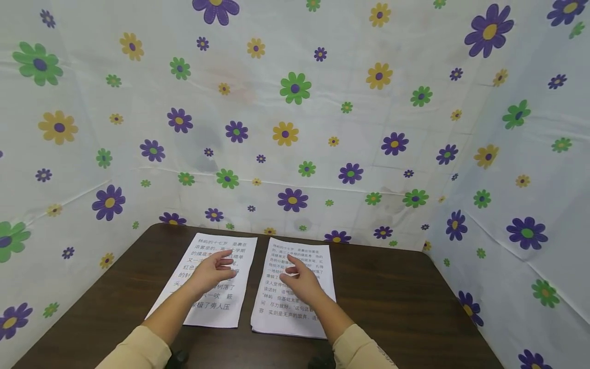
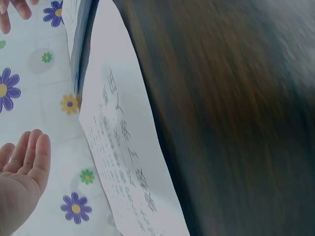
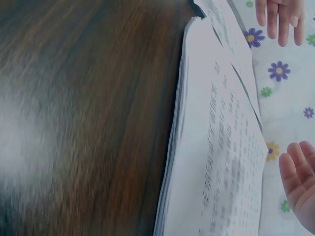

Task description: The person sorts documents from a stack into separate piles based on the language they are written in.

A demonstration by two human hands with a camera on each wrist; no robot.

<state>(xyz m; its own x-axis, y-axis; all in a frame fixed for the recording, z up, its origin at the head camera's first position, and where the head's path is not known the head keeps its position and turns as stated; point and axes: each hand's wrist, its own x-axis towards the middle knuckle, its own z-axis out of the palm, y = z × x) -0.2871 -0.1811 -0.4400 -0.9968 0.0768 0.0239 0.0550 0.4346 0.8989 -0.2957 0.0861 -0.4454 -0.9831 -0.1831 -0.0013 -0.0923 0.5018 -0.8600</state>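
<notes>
Two piles of printed paper lie side by side on a dark wooden table. Over the left printed sheet (image 1: 216, 312) hovers my left hand (image 1: 212, 271), fingers loosely bent and holding nothing. My right hand (image 1: 301, 282) is above the right stack of printed pages (image 1: 286, 320), likewise holding nothing, its thumb and forefinger apart. In the left wrist view the left hand (image 2: 24, 177) shows relaxed fingers, beside the larger-print sheet (image 2: 118, 123). The right wrist view shows the right hand (image 3: 300, 182) near the thicker stack (image 3: 206, 123), whose many page edges are visible.
The brown tabletop (image 1: 392, 297) extends to the right of the stack and in front of it. A white cloth with purple, green and yellow flowers (image 1: 295, 200) hangs behind the table and along both sides. Dark objects (image 1: 177, 356) show at the bottom edge by the sleeves.
</notes>
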